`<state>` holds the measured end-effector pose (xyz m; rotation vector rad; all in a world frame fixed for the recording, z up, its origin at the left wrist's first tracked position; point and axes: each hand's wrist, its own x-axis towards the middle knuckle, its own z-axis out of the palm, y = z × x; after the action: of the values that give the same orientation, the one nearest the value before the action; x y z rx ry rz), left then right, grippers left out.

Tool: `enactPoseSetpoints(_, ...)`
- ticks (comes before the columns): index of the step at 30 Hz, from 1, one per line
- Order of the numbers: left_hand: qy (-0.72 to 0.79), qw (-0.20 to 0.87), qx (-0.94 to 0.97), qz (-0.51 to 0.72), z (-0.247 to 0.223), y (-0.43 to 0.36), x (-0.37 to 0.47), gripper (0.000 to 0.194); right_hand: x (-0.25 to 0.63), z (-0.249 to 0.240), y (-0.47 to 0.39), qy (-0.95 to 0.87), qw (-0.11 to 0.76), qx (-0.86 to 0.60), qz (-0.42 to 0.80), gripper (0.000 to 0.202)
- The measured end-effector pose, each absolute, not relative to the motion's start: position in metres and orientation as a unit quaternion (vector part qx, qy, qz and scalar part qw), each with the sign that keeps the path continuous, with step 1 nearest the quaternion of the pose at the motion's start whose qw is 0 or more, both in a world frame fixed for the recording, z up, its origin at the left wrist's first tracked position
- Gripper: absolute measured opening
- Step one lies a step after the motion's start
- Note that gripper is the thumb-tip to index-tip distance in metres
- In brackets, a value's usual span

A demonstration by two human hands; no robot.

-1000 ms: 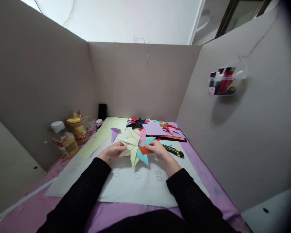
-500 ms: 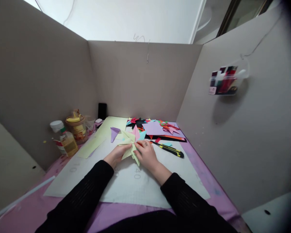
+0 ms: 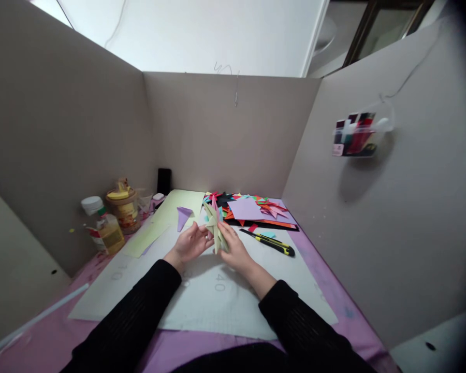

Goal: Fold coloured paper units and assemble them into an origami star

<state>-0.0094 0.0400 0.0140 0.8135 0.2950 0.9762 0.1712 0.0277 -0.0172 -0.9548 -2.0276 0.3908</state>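
Observation:
Between my hands is a pale yellow-green folded paper star (image 3: 215, 234), turned nearly edge-on. My right hand (image 3: 235, 248) grips it from the right side. My left hand (image 3: 190, 242) is just left of it, palm turned up and fingers loosely apart; whether its fingertips touch the star I cannot tell. Behind the star, a pink paper point (image 3: 214, 202) sticks up. A folded purple paper piece (image 3: 184, 217) lies beyond my left hand. To the right of my right hand lies a yellow-and-black utility knife (image 3: 274, 244).
White sheet (image 3: 217, 311) with printed numbers covers the table. At the back are colourful folded papers (image 3: 274, 208) and a lilac square sheet (image 3: 244, 209). A bottle (image 3: 109, 233), a brown tub (image 3: 124, 210) and a phone (image 3: 163, 181) stand left. Grey panels (image 3: 233, 134) enclose three sides.
The star has turned from facing me to nearly edge-on. My left hand has let go of its left side and opened, while my right hand keeps hold.

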Motion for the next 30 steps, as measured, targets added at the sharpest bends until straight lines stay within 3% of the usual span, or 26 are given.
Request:
enactPoseSetpoints(2,0.188,0.741,0.421,0.488,0.009,0.043,-0.004,0.016,0.17,-0.019,0.027,-0.804,0.443,-0.362,0.165,0.073)
enactPoseSetpoints(8,0.339,0.558,0.505,0.564,-0.011,0.056,0.007,0.018,0.164,-0.022,0.021,-0.795,0.482,-0.288,0.231,0.069)
enactPoseSetpoints(10,0.404,0.475,0.506,0.597,-0.014,0.059,0.008,0.031,0.161,-0.022,0.02,-0.75,0.508,-0.277,0.32,0.065)
enactPoseSetpoints(13,0.452,0.387,0.477,0.646,-0.014,0.06,0.009,0.076,0.159,-0.021,0.022,-0.642,0.533,-0.256,0.488,0.056)
enactPoseSetpoints(15,0.442,0.403,0.469,0.649,-0.011,0.058,0.01,0.1,0.159,-0.02,0.024,-0.564,0.539,-0.228,0.583,0.056)
enactPoseSetpoints(17,0.432,0.432,0.47,0.637,-0.008,0.054,0.01,0.109,0.162,-0.019,0.025,-0.5,0.534,-0.213,0.647,0.056)
enactPoseSetpoints(23,0.432,0.442,0.472,0.628,-0.006,0.051,0.007,0.114,0.173,-0.015,0.029,-0.443,0.482,-0.222,0.723,0.045)
enactPoseSetpoints(30,0.362,0.593,0.436,0.572,0.005,0.056,-0.012,0.118,0.176,-0.027,0.043,-0.325,0.525,-0.255,0.744,0.029)
